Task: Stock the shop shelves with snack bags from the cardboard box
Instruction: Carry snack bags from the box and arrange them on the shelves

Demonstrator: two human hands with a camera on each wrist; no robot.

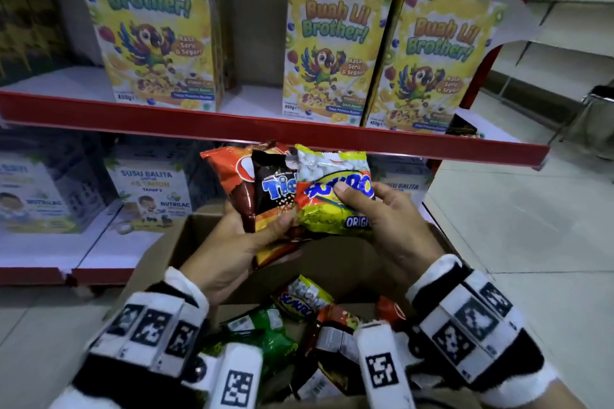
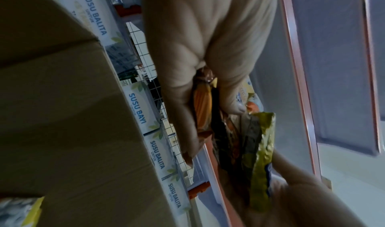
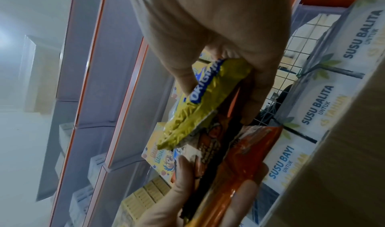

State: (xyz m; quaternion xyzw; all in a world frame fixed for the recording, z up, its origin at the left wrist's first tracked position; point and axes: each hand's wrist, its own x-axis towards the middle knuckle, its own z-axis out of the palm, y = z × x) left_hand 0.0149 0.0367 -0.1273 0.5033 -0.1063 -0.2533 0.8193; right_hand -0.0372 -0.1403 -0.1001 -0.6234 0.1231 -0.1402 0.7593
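Observation:
Above the open cardboard box (image 1: 186,242) my left hand (image 1: 239,236) grips two snack bags fanned upright: a red-orange bag (image 1: 229,173) and a dark Tic bag (image 1: 272,189). My right hand (image 1: 382,219) holds a yellow-green Sukro bag (image 1: 329,196) against them, thumb on its front. In the left wrist view the left fingers (image 2: 183,115) clamp the bags' (image 2: 210,108) bottom edges. The right wrist view shows the yellow bag (image 3: 200,102) pinched in the right fingers (image 3: 258,89), with the orange bag (image 3: 245,161) beneath. More snack bags (image 1: 299,302) lie in the box.
A red-edged shelf (image 1: 265,133) just above the bags carries three cereal boxes (image 1: 332,50), with a gap between the left one and the right pair. The lower shelf (image 1: 50,252) holds milk cartons (image 1: 149,192). Tiled floor (image 1: 531,226) lies to the right.

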